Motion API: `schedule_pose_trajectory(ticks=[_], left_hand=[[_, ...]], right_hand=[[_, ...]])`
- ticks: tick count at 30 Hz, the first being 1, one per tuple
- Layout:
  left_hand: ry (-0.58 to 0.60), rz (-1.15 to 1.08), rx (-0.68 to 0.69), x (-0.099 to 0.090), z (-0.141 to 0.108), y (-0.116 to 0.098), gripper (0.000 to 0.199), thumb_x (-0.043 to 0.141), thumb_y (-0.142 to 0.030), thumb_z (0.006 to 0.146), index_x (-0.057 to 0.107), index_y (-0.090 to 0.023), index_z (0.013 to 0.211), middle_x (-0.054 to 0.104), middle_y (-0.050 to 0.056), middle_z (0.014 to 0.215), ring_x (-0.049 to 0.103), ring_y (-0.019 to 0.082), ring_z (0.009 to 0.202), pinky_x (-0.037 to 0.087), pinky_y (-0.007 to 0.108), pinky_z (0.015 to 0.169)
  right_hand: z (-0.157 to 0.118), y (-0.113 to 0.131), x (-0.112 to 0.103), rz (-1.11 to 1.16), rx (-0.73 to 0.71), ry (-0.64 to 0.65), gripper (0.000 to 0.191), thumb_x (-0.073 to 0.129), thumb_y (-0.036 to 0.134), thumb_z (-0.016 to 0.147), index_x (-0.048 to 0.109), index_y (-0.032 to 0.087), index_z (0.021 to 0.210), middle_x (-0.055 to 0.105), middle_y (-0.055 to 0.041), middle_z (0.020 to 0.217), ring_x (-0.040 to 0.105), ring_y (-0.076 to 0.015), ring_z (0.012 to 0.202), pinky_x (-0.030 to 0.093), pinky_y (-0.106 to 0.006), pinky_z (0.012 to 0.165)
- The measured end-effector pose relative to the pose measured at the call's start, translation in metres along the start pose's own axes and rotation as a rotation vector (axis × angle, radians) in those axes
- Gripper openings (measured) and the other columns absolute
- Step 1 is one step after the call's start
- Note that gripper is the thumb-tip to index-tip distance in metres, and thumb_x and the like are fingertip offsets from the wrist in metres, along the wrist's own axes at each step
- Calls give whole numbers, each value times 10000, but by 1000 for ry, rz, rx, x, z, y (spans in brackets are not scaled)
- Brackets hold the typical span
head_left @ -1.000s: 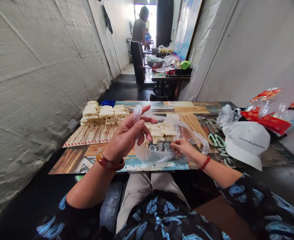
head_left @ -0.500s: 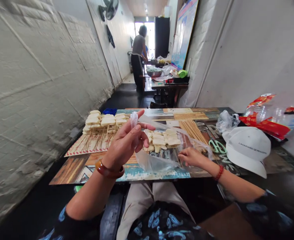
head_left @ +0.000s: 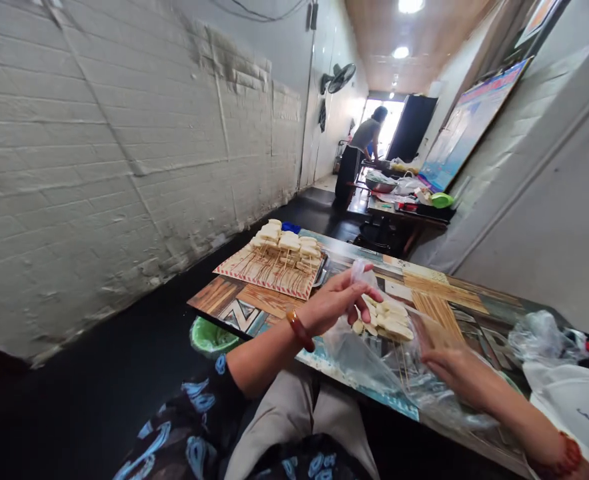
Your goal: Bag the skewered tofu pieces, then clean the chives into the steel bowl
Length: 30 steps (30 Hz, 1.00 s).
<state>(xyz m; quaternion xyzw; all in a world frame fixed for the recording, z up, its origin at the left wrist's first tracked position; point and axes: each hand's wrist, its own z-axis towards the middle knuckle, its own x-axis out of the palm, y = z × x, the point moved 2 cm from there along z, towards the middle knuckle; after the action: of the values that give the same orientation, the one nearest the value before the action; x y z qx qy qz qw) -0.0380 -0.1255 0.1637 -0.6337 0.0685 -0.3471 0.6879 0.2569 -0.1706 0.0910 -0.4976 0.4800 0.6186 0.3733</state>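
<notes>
My left hand is over the near side of the table, its thumb closed on a bunched edge of a clear plastic bag while some fingers point out. Pale, flat food pieces on thin sticks lie in a small pile on the bag, just right of that hand, sticks toward me. My right hand is at the bag's right side, near the stick ends; motion smears its fingers. Farther left, more skewered pieces are stacked on a tray-like sheet with a red-striped edge.
Bare wooden sticks lie right of the pile. A white cap and crumpled plastic are at the right. A green bin stands below the table's left edge. Another person bends over a farther table.
My view has swung left and tilted, so the table appears lower and slanted. My right hand has moved away from the skewer sticks toward the bag's right side. My left hand keeps the bag's edge.
</notes>
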Motion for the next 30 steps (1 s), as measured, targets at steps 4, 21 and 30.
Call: schedule_pose_trajectory(ticks=[4, 21, 30], left_hand=[[-40, -44, -1, -12, -16, 19, 405, 677, -417, 871, 585, -272, 1238, 706, 65, 946, 647, 163, 687, 436, 281, 568], [-892, 793, 143, -247, -59, -38, 259, 625, -385, 767, 663, -130, 780, 597, 13, 678, 488, 124, 630, 359, 235, 597], [-719, 1250, -150, -277, -23, -36, 251, 618, -342, 754, 622, -174, 567, 527, 14, 537, 454, 154, 590, 258, 279, 567]], right_hand=[[13, 55, -71, 405, 47, -155, 378, 501, 520, 916, 736, 235, 999, 736, -79, 787, 676, -194, 658, 539, -302, 659], [233, 241, -9, 869, 16, 142, 122, 676, 169, 847, 704, 116, 741, 682, -16, 625, 558, -44, 473, 374, -122, 395], [292, 254, 53, 613, 135, 103, 339, 627, 240, 865, 634, 132, 543, 563, 4, 426, 464, -58, 380, 335, -174, 406]])
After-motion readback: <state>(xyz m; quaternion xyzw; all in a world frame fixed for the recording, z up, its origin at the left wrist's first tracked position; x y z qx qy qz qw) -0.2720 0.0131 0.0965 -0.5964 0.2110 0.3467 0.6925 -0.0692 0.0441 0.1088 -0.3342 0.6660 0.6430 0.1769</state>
